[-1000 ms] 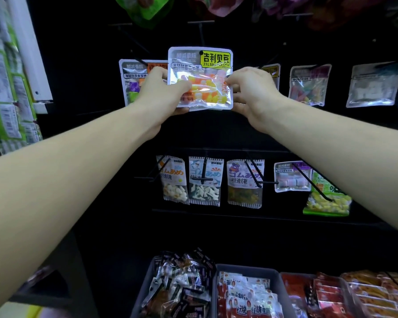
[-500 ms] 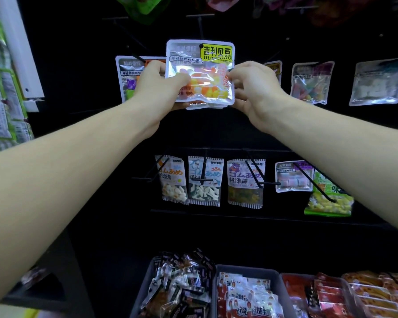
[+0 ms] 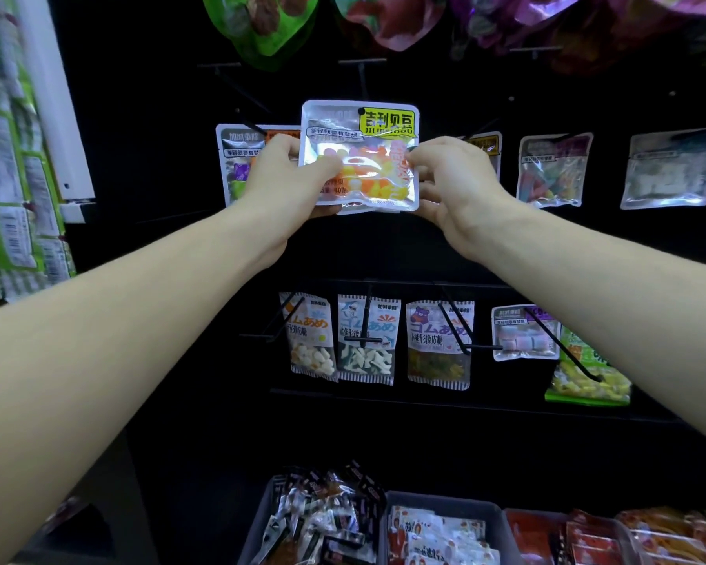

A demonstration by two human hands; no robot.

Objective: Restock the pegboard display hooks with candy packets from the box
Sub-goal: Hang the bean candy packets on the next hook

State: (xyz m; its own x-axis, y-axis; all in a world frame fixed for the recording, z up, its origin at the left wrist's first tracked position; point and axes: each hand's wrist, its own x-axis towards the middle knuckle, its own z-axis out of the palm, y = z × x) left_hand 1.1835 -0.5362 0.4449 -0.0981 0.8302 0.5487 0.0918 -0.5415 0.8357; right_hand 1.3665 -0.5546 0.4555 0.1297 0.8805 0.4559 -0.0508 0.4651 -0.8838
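Pinching a silver, yellow-labelled candy packet (image 3: 359, 154) at both edges, left hand (image 3: 280, 179) and right hand (image 3: 451, 179) are mid-hanging it; several black pegboard hooks (image 3: 455, 330) look sparse.

One head-worn view – facing forward, slightly down, close to the pegboard (image 3: 180, 157) – nothing shared.

Bare forearms, sleeveless, ringless hands (image 3: 367, 185)
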